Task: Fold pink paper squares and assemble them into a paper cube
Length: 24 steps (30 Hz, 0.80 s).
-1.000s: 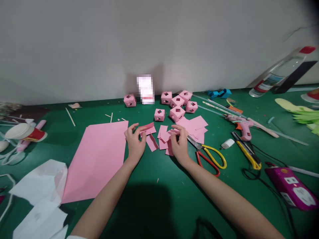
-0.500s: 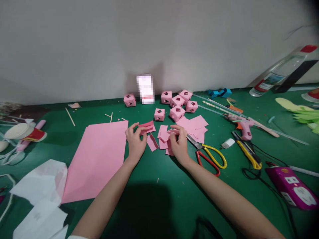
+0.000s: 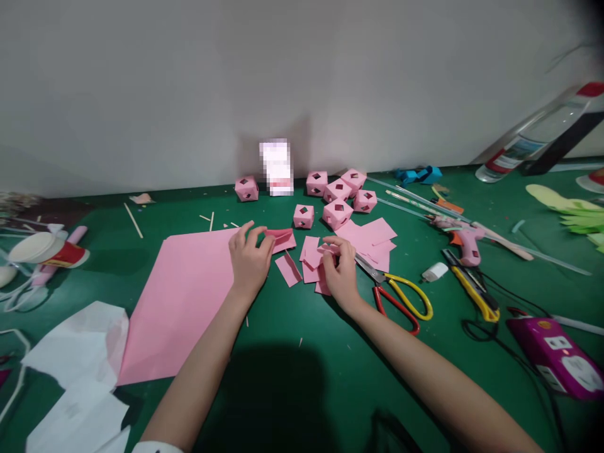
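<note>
My left hand (image 3: 250,257) is open, with curved fingers apart beside the left end of a folded pink paper strip (image 3: 283,239). Close to it lies another folded pink paper piece (image 3: 289,269). My right hand (image 3: 340,267) has its thumb and fingers closed on a small pink paper piece (image 3: 329,249), partly hidden by the fingers. Under that hand, loose pink paper pieces (image 3: 310,273) overlap on the table. Touching distance to its right are scissors (image 3: 377,275) with one yellow and one red handle.
Several pink paper cubes (image 3: 337,214) stand behind my hands. A large pink sheet (image 3: 189,296) and torn white paper (image 3: 78,352) lie left. More pink pieces (image 3: 363,236), a glue gun (image 3: 467,242), a utility knife (image 3: 474,289) and a purple box (image 3: 554,355) are right.
My left hand has shifted slightly left, away from the folded strip, which stays in place. My right hand has barely moved. The whole view has shifted a little.
</note>
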Motion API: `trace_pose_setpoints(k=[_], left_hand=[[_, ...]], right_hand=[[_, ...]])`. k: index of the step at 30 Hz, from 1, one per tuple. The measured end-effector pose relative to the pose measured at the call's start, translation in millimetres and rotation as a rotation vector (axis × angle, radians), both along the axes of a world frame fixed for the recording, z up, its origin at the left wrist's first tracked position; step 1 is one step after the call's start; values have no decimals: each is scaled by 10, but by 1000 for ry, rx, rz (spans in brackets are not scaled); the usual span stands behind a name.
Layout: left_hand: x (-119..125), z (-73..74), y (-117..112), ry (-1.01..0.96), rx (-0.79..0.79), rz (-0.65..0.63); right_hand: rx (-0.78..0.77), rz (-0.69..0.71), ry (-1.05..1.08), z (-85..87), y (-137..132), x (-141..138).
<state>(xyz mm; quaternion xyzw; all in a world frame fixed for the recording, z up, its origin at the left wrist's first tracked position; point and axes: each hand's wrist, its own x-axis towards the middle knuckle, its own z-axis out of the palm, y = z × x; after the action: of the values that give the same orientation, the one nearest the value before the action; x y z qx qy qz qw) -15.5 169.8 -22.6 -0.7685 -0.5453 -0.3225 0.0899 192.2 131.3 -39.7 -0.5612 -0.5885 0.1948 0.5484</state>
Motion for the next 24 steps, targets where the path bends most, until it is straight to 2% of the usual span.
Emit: trace_pose_setpoints(k=[5, 9, 12, 16, 20, 24], left_hand=[[44, 143, -32, -185, 66, 11], [173, 303, -115, -347, 16, -1], [306, 353, -221, -313, 24, -58], [452, 311, -334, -234, 16, -156], [485, 292, -345, -306, -101, -185], [454, 318, -308, -543, -355, -240]], right_hand=[[40, 5, -11, 21, -8, -7], [60, 68, 21, 94, -55, -15], [-9, 150, 89, 125, -83, -21], [-117, 80, 134, 85, -58, -28], [-157, 57, 131, 38, -20, -23], [-151, 101, 142, 24, -18, -15]])
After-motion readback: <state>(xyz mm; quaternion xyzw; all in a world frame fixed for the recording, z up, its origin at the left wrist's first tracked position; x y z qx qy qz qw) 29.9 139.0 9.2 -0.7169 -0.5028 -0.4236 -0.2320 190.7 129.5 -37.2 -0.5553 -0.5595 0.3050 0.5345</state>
